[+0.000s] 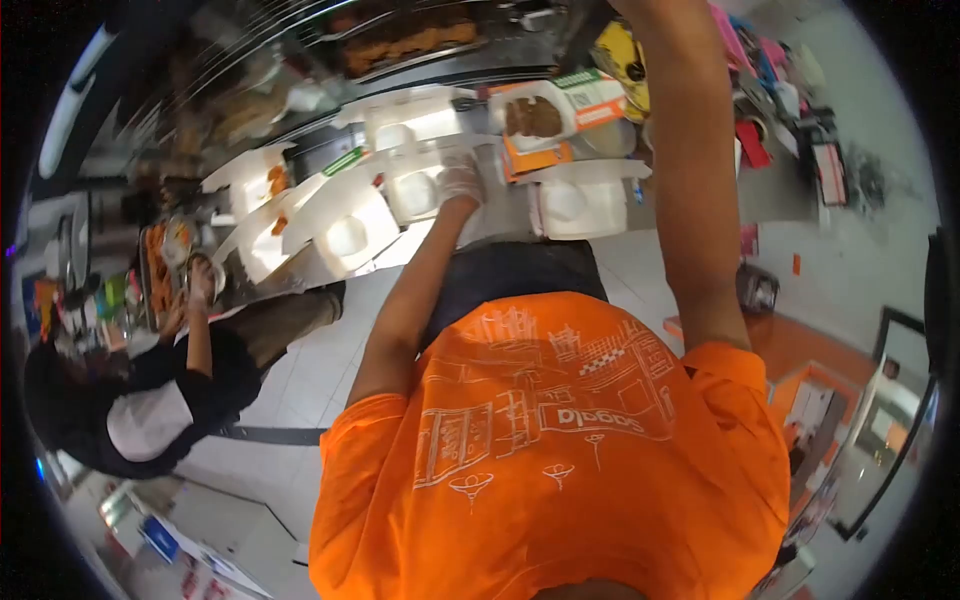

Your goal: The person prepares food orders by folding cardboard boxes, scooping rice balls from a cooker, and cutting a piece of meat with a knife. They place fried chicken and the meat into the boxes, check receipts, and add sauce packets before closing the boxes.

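Observation:
My left hand (461,182), in a clear plastic glove, is at the right edge of an open white takeaway box (418,168) that holds a white mound of rice (413,194). Its fingers are smeared, so I cannot make out whether they grip the box. My right forearm (697,150) stretches forward past the counter, and its hand lies beyond the top of the picture. More open boxes surround my left hand: one with rice (347,236) to the left, another (578,207) to the right, and one behind (412,118).
At the left, a co-worker (130,400) in dark clothes handles food by a tray of fried pieces (158,268). Boxes with fried food (262,182) stand nearby. A bowl of brown food (533,117) sits by orange cartons (535,158). Behind is a glass display case (240,70).

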The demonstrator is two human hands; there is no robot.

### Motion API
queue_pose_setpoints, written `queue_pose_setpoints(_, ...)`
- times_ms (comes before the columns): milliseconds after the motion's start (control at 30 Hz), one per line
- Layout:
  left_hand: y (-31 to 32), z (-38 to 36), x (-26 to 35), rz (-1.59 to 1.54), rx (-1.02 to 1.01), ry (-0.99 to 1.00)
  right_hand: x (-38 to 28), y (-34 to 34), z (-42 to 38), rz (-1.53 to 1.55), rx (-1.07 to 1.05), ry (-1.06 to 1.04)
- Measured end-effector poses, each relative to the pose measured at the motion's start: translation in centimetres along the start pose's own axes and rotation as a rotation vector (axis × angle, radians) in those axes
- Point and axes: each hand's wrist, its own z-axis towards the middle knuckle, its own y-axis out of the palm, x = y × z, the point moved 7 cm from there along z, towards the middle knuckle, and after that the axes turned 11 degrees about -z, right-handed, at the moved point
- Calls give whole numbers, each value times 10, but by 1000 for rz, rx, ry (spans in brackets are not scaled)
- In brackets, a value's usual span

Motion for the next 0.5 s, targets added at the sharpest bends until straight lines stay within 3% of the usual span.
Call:
queue_pose_setpoints(67,-13,-9,6,-16,9,-14,-3,-22,-35,-16,2,-58)
queue_pose_setpoints(100,-38,-26,17,-89,-26,-18,-5,-35,-56,-147,157,-48)
queue_pose_setpoints(200,-61,-37,8,-221,117,152,42,-88,-145,-158,268,234)
queue_pose_setpoints(233,-70,-42,1,-260,269,97,61,-105,-179,-110,252,355)
queue_pose_setpoints(267,-64,-35,-8,-290,203,98,87,-118,-223,-96,257,487)
queue_pose_setpoints(300,-82,-62,13,-199,334,314,104,-123,-264,-86,348,672)
queue_pose_setpoints(367,-110,-96,79,-609,17,259,133,-111,-337,96,324,813)
queue_pose_setpoints(400,-107,-110,114,-740,73,300,143,-97,-370,160,317,882)
queue_pose_setpoints(433,-34,-90,131,-698,-268,203,155,-84,-398,220,313,953)
queue_pose_setpoints(467,9,-83,169,-482,-348,323,167,-70,-426,221,296,1089)
queue_pose_setpoints(500,-10,-92,203,-576,-500,210,178,-58,-448,217,284,1227)
